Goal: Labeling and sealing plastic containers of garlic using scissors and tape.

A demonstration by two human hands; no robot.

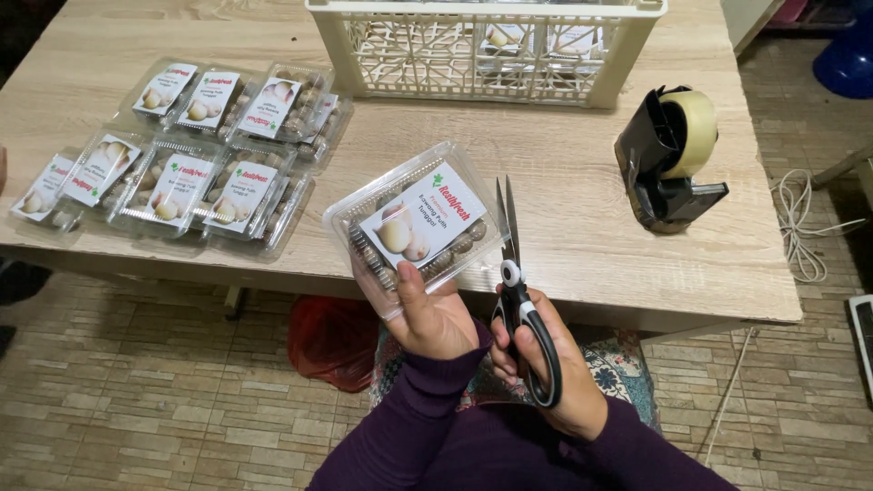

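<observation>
- Fingers (pixel 414 282) of the left hand (pixel 436 318) clamp a clear box (pixel 414 227) of small round fruit at its near edge, thumb on the lid, holding it tilted over the bench (pixel 564 182) edge.
- Right hand (pixel 546 364) grips black-handled scissors (pixel 518 291), fingers through the loops, blades nearly closed, pointing away just right of the box.
- More labelled boxes (pixel 182 155) lie in two rows at the bench's left.
- Cream crate (pixel 486 50) stands at the far side; tape dispenser (pixel 668 159) sits at right.
</observation>
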